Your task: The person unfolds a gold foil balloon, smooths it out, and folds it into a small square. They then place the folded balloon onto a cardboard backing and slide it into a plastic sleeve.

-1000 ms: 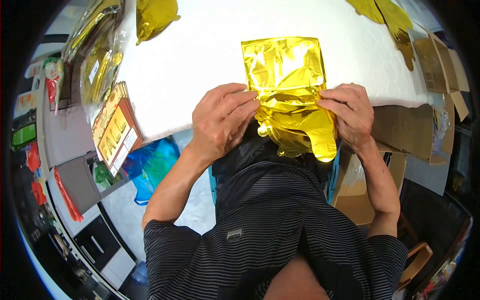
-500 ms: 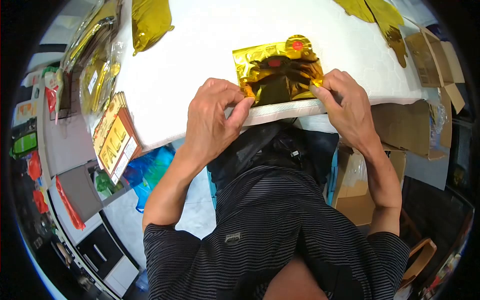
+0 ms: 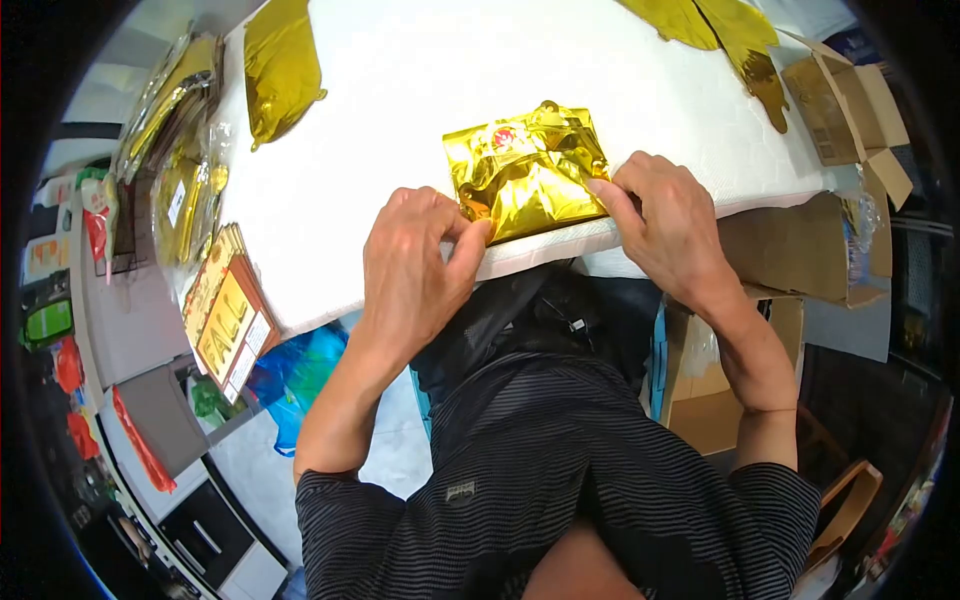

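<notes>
A folded gold foil balloon [image 3: 535, 175] lies flat by the table's front edge, shiny and creased, with a small red mark near its top. My left hand [image 3: 420, 260] pinches its lower left corner between thumb and fingers. At the right side, my right hand [image 3: 665, 220] grips the foil edge, thumb on top and fingers curled. Farther left lies a flat gold foil balloon [image 3: 282, 70]. Another unfolded gold foil piece [image 3: 715, 35] rests at the top right, its narrow end trailing toward the boxes.
On the left table edge sit printed cards [image 3: 232, 315] reading "FALL" and clear plastic packs [image 3: 185, 190] with gold contents. Open cardboard boxes [image 3: 835, 115] stand at the right. A blue plastic bag [image 3: 300, 375] hangs below the left edge. White padded tabletop [image 3: 400, 100] surrounds the foil.
The foil's upper part has tipped down toward me, and its surface now reflects brighter gold. Both hands keep hold of its sides. The whole view has shifted slightly.
</notes>
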Demonstrator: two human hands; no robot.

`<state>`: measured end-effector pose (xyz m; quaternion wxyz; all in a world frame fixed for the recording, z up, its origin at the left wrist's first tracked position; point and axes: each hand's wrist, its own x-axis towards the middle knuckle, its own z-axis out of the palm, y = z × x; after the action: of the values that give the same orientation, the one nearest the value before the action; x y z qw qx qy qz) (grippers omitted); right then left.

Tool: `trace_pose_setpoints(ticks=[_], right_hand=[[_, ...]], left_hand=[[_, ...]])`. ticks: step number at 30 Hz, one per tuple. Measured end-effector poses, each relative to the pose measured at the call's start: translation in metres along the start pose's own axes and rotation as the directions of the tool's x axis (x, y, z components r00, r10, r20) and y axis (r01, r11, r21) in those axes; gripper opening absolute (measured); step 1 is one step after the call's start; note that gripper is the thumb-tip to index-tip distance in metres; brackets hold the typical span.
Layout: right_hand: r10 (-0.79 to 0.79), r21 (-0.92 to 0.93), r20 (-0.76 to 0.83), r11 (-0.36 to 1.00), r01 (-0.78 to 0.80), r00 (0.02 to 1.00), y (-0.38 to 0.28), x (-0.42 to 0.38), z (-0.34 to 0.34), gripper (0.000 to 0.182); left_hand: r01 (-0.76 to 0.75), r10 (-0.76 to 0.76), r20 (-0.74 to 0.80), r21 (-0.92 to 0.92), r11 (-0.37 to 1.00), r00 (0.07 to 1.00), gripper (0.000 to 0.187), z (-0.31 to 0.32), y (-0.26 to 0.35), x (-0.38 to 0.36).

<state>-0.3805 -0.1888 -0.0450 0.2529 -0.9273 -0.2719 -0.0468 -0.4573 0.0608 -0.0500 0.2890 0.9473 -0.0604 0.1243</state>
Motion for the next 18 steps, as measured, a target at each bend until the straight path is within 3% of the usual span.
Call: trace_pose_setpoints(ticks=[6, 18], right_hand=[[-0.011, 0.013, -0.077, 1.0, 0.012, 0.997, -0.0052, -0.0043, 0.0036, 0.015], [-0.003, 0.042, -0.053, 0.999, 0.005, 0.999, -0.0018, -0.002, 0.0016, 0.02]], left_hand=[[0.009, -0.009, -0.03, -0.002, 1.0, 1.0, 0.019, 0.0029, 0.0029, 0.0026], [-0.002, 0.004, -0.034, 0.06, 0.998, 0.999, 0.02, 0.0047, 0.0058, 0.0044]])
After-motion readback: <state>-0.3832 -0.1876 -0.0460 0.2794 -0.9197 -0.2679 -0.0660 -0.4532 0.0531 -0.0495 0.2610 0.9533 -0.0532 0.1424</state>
